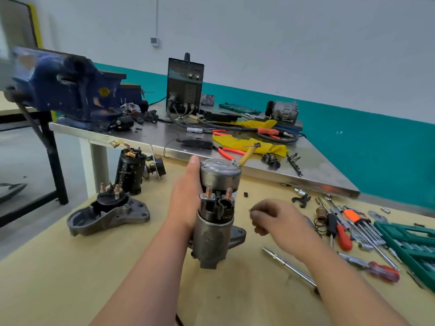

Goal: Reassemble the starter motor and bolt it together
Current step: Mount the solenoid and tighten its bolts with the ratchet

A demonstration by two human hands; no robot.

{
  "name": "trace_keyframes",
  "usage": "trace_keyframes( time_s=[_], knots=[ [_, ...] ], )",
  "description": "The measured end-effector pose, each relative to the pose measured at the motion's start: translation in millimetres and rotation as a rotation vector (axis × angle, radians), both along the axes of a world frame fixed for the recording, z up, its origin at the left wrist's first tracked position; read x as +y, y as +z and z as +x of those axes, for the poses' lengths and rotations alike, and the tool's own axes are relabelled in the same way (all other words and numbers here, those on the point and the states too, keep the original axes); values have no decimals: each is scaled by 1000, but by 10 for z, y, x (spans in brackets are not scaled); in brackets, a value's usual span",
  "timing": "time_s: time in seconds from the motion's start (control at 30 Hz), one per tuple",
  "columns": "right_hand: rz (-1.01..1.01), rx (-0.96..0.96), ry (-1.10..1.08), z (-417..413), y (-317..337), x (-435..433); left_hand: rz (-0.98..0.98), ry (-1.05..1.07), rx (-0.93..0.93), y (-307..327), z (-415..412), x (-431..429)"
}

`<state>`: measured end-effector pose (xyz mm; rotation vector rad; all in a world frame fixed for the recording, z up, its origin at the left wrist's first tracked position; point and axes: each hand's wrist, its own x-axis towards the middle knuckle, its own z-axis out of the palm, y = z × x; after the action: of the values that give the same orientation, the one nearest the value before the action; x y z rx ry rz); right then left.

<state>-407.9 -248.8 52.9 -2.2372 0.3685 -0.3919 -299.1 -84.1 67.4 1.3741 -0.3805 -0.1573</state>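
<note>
The left grip [186, 203] clasps the upright starter motor [215, 229] over the tan table [70, 278], thumb along the end cap and fingers hidden behind the housing. Just right of it, the right grip [275, 217] curls its fingertips together; whether they pinch anything is too small to tell. Farther right lie screwdrivers [343, 236], partly behind that wrist. Left of the grip sits a dismantled housing [106, 215]; beyond, a blurred blue vise [68, 90].

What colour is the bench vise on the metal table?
The vise is dark blue; the head view shows it.
</note>
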Motion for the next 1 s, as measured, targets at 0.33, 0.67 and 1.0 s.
trace_keyframes(
  time_s=[0.33,0.67,1.0],
  knots=[
    [105,-341,164,-382,667,532,165,195,-420,-69,-143,-132],
    [-42,-238,152,-399,791,529,92,195,-267,-74,-170,-158],
    [-409,26,241,-496,1106,503,99,178,-255,-67,-187,-185]
  ],
)
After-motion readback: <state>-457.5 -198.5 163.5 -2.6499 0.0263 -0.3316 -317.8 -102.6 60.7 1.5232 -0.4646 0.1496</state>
